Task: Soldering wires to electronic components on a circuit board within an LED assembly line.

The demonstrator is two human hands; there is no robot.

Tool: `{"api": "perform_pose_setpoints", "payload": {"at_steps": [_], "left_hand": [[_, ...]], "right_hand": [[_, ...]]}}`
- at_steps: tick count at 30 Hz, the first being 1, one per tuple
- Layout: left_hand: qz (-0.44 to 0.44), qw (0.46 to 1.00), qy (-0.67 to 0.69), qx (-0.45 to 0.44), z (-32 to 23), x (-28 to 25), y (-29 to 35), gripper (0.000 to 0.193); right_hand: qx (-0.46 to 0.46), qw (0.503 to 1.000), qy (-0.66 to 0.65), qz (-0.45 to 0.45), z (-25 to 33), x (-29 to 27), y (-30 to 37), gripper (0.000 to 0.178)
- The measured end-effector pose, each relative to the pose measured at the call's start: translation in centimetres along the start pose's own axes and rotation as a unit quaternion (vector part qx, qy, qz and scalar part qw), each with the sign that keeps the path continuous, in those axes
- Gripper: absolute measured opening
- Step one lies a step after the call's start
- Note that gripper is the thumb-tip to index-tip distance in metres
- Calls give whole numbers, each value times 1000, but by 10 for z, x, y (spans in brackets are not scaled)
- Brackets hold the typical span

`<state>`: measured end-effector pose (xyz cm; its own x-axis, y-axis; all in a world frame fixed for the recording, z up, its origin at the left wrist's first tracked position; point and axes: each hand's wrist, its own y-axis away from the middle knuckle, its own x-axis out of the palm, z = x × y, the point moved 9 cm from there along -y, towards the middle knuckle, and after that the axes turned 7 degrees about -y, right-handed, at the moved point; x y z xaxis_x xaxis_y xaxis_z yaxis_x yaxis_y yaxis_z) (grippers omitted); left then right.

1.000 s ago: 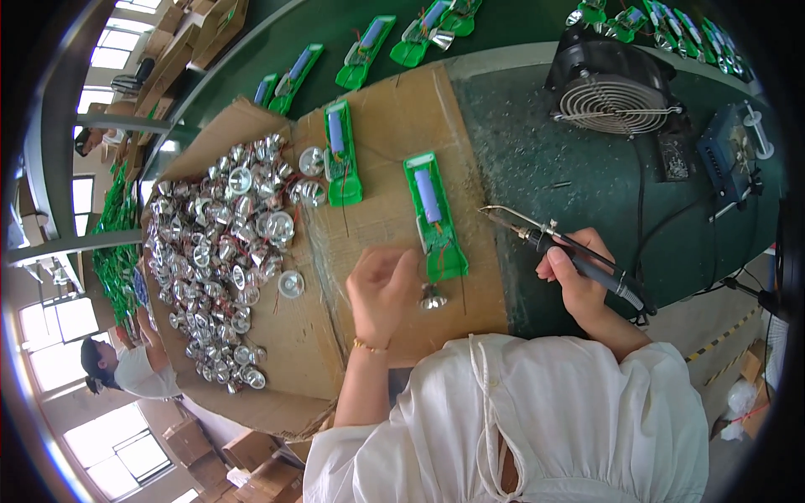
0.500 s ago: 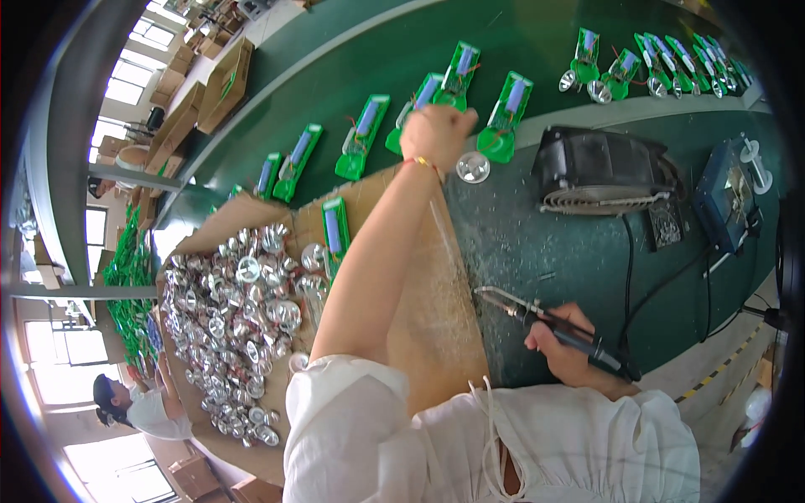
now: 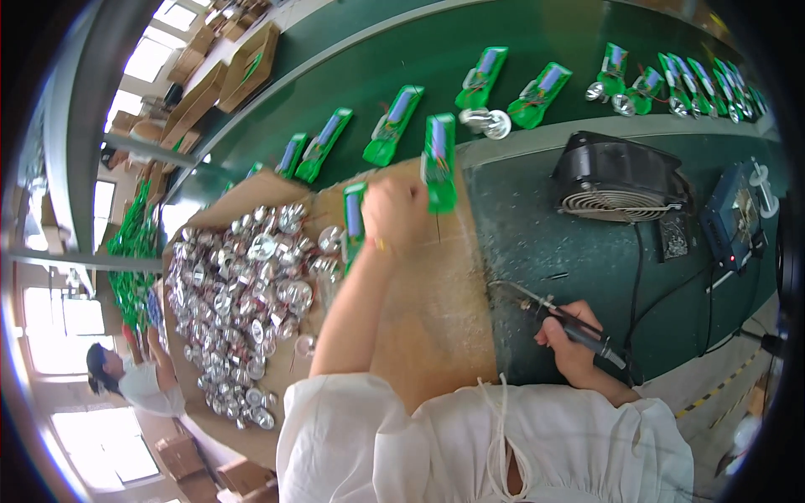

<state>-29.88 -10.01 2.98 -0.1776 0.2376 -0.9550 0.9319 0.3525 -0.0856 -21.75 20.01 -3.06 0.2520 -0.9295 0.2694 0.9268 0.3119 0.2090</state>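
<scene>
My left hand (image 3: 396,210) is closed over the cardboard, its fingers against the near end of a green plastic housing (image 3: 439,151) with a blue-purple battery cell inside; the fingertips are blurred and partly hidden. Just left of that hand, another green housing (image 3: 353,214) lies partly covered by the wrist. My right hand (image 3: 572,339) grips the dark handle of a soldering iron (image 3: 591,342). Its bent metal tip points left, over the edge of the cardboard sheet (image 3: 436,335). Beyond the left hand, a silver reflector (image 3: 495,124) lies beside more green housings (image 3: 541,94).
A heap of silver reflectors (image 3: 243,293) fills the cardboard at left. On the right stand a black fan (image 3: 620,178) and a blue soldering station (image 3: 728,210), with cables on the green bench. Green housings line the far strip. A person (image 3: 142,377) works at lower left.
My left hand has come back toward me from the far strip, and a green housing has come nearer with it. The right hand keeps its grip on the iron. The whole view has shifted slightly.
</scene>
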Motion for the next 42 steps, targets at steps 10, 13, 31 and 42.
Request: {"api": "perform_pose_setpoints", "payload": {"at_steps": [10,13,31,42], "left_hand": [[-148,963,187,-123,34,-46,231,12],[-282,925,91,-239,99,-79,261,8],[-284,939,127,-150,91,-83,281,13],[-12,892,397,-214,38,20,238,14]], "right_hand": [[-124,990,73,-4,12,8,1,13],[-142,987,71,-8,12,7,2,13],[-136,987,73,44,27,22,51,15],[-105,981,98,128,22,52,53,16]]}}
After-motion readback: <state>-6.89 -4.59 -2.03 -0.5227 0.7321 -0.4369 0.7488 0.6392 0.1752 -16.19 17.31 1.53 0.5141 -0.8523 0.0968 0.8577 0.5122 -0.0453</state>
